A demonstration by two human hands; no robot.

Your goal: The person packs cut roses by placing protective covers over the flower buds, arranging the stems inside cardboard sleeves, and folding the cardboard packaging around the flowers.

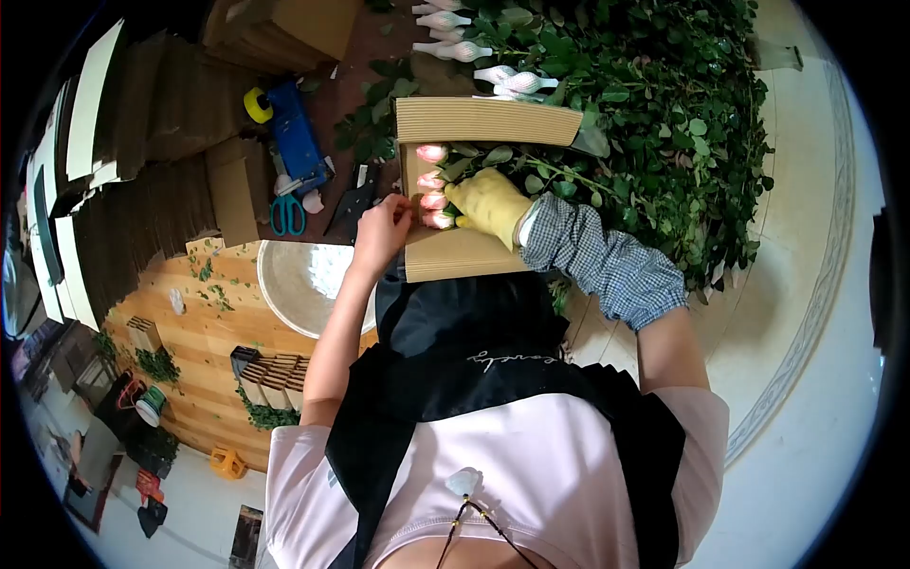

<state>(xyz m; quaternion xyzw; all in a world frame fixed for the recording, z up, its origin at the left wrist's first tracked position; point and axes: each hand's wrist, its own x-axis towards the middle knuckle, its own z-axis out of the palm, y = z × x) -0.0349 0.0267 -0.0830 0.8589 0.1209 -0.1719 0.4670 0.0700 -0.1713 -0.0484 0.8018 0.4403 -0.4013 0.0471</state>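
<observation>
Several pink roses [433, 178] lie in a column on an opened corrugated cardboard wrapper [464, 256], their heads near its left edge. Their leafy stems run to the right. A yellow glove covers my right hand [489, 206], which is closed over the stems just behind the lower blooms; what lies under the palm is hidden. My left hand [384, 228] is bare, with its fingers curled and pinched at the wrapper's left edge, beside the rose heads. The upper cardboard flap [488, 121] stands above the flowers.
A large heap of leafy stems [654, 123] fills the right side, with white-netted buds [517, 81] above. Teal scissors [287, 215], a blue tool [300, 133] and yellow tape [257, 105] sit left. Stacked cardboard [171, 104] lies further left; a white basin [284, 284] is below.
</observation>
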